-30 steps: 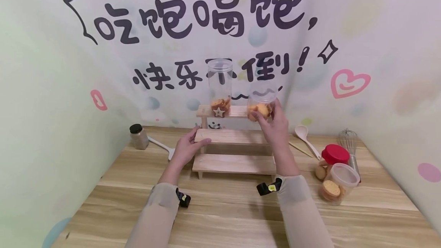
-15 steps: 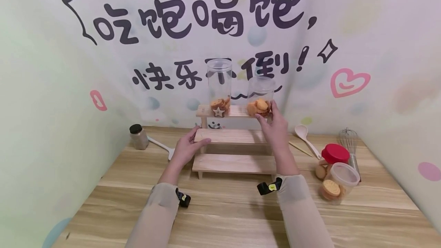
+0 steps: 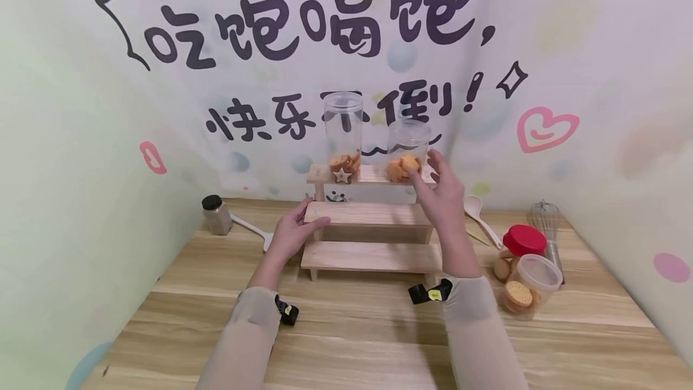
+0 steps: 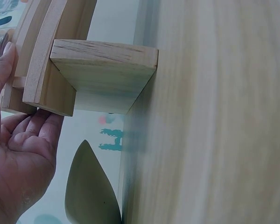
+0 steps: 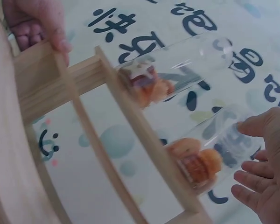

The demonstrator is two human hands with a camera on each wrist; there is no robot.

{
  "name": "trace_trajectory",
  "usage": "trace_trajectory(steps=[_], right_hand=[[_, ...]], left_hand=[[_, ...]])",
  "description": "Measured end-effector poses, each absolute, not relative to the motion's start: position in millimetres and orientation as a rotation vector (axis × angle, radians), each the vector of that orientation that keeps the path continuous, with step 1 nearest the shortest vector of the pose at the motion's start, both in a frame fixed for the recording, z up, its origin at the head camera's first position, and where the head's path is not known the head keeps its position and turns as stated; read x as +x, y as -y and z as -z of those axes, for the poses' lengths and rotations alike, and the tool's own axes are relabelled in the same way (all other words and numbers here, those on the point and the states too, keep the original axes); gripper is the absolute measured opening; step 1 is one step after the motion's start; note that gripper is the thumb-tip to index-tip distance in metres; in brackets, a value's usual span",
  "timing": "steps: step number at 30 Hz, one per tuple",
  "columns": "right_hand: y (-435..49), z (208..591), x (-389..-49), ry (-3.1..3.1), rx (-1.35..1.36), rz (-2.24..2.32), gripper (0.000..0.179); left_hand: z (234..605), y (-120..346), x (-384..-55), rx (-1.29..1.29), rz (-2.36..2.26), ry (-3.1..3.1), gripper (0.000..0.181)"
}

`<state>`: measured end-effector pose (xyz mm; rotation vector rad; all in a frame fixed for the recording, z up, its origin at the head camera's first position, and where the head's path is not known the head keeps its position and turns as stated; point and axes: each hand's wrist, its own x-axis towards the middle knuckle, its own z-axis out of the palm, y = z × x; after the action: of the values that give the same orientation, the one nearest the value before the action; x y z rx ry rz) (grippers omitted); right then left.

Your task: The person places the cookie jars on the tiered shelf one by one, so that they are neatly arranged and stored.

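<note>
A three-tier wooden stand [image 3: 373, 214] stands on the table. My left hand [image 3: 292, 232] holds the left end of its middle shelf, thumb on top and fingers curled behind the edge, as the left wrist view also shows. On the top shelf, a short clear jar of round cookies [image 3: 407, 152] stands upright at the right. My right hand [image 3: 441, 197] is beside this jar with fingers spread and loosely bent, not gripping it; whether the thumb still touches the jar I cannot tell. A tall clear jar with star-decorated cookies [image 3: 343, 137] stands upright at the top shelf's left.
To the right are a red-lidded cookie jar [image 3: 524, 242], a clear-lidded cookie jar [image 3: 533, 287], a whisk [image 3: 545, 221] and a pale spoon [image 3: 482, 221]. On the left lie a black-capped jar [image 3: 218, 215] and a white utensil [image 3: 251, 229]. A printed cloth hangs behind.
The short jar has been lowered onto the top shelf. My right hand has let go of it and drawn off to the right. My left hand has kept its place on the stand.
</note>
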<state>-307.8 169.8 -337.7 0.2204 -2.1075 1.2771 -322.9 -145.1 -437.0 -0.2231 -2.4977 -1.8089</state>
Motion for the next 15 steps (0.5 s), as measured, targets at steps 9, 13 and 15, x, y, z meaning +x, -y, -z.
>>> trace_trajectory(steps=[9, 13, 15], right_hand=[[-170, 315, -281, 2.078, 0.449, -1.160, 0.047], [-176, 313, -271, 2.098, 0.546, -1.081, 0.046], [-180, 313, -268, 2.117, 0.583, -1.067, 0.046]], left_hand=[[437, 147, -323, -0.206, 1.828, 2.489, 0.101], [437, 146, -323, -0.207, 1.830, 2.497, 0.101], [436, 147, -323, -0.205, 1.828, 2.502, 0.101]])
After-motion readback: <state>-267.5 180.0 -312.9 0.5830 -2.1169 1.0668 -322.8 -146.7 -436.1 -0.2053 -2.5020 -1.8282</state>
